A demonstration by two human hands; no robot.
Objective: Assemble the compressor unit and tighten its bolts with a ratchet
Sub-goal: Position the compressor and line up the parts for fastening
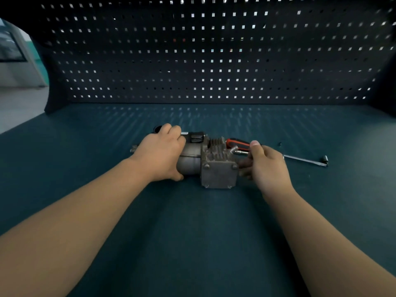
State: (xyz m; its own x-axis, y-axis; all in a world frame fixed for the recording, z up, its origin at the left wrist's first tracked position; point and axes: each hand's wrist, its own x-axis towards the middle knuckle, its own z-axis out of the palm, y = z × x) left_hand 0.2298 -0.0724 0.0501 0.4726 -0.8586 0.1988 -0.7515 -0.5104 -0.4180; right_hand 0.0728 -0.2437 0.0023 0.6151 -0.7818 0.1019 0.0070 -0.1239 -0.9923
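Dark green bench [192,243] stretches away from the near edge, and two bare forearms reach over it to the compressor [218,172] sitting mid-bench, its square cover plate facing us. The left grip [159,153] is clamped over the round motor body, while the right grip [267,166] rests against the block's right flank, fingers curled and thumb up; I cannot tell whether it holds anything. Just behind lies the ratchet [304,160], red-black handle by the fins and chrome shaft pointing right, and a pegboard [214,61] walls the back.
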